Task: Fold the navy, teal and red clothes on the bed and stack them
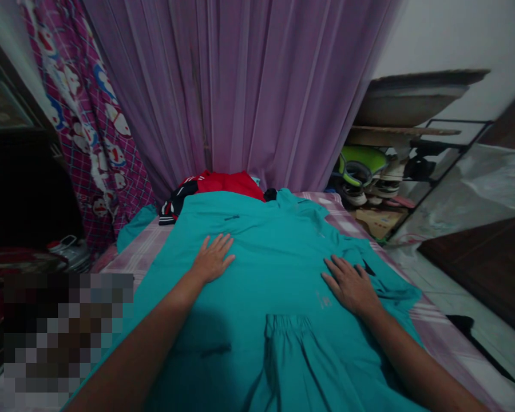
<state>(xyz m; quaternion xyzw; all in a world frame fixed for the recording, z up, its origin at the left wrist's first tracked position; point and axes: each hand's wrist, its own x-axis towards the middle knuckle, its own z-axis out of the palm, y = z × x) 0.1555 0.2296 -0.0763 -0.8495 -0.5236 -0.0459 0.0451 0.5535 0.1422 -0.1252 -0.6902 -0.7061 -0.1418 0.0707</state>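
Observation:
A teal shirt [257,257] lies spread on the checked bed sheet [438,337], its hem toward the back left. My left hand [212,258] rests flat on its left part, fingers spread. On the right side, my right hand [351,284] presses flat on the same cloth, fingers apart, close to a small print. Nearer to me, between my forearms, lie teal pants or shorts with a gathered elastic waistband [289,323]. Neither hand grips anything. The lower end of the teal cloth runs out of view.
A red and dark striped garment [227,183] is heaped behind the shirt. Purple curtains [249,86] hang at the back. A rack with shoes [381,183] stands at the right, and a clear plastic container [71,252] at the left. A patch at lower left is pixelated.

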